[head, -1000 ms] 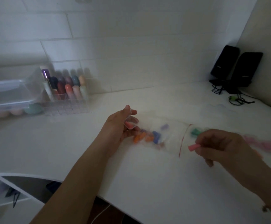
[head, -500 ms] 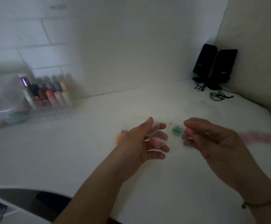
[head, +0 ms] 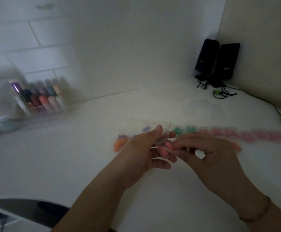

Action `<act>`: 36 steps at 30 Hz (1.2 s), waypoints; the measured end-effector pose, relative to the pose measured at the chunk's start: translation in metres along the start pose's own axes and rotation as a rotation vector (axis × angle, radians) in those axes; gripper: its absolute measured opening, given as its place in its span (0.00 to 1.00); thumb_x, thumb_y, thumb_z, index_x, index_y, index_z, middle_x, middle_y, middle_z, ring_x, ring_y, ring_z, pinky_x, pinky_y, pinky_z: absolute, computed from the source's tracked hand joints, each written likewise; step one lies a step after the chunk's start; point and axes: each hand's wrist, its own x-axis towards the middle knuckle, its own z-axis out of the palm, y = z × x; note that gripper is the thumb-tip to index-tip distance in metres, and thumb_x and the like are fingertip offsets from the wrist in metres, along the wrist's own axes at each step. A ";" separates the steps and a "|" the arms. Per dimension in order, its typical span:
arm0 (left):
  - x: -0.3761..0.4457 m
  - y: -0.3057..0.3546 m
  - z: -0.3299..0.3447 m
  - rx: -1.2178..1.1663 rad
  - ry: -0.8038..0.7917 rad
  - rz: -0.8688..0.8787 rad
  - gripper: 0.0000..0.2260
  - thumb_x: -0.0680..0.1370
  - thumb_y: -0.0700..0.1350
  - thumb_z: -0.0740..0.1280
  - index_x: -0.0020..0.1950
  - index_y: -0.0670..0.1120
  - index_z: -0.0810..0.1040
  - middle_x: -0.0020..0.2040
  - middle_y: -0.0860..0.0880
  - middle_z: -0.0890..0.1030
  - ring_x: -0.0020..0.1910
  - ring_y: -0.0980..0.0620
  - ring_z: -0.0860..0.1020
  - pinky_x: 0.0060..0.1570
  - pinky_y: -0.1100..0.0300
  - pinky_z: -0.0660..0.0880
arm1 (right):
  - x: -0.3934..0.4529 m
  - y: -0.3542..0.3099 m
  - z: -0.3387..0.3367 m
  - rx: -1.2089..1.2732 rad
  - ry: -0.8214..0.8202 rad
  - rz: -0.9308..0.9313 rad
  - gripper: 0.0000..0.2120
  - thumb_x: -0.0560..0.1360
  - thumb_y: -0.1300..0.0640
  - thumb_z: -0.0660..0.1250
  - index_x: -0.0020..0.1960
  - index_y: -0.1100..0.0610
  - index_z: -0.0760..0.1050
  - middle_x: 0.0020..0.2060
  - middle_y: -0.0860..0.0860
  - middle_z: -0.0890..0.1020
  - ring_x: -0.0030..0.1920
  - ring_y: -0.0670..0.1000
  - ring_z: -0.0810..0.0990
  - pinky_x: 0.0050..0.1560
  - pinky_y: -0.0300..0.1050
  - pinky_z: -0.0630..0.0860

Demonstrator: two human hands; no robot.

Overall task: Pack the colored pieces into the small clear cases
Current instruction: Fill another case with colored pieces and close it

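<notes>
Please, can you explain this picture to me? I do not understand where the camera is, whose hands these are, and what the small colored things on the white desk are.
The camera sits on a person's head and looks down at their own bare hands; there is no machine. The left hand holds a small clear case with a pink piece inside. The right hand pinches something at the case; blur hides what exactly. On the white desk behind lie a row of pink pieces, green pieces and orange pieces. Two black speakers stand in the corner.

White desk (head: 79,164): row of pink cases (head: 243,135), green pieces (head: 183,130), black speakers (head: 217,62), bottle organizer (head: 41,104).
</notes>
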 end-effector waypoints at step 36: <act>0.030 -0.034 0.096 1.181 -0.070 0.529 0.19 0.78 0.57 0.64 0.67 0.54 0.72 0.59 0.57 0.76 0.52 0.59 0.75 0.55 0.65 0.72 | -0.013 0.054 -0.123 0.067 0.269 0.670 0.11 0.74 0.53 0.70 0.55 0.54 0.80 0.46 0.56 0.83 0.37 0.52 0.84 0.46 0.49 0.82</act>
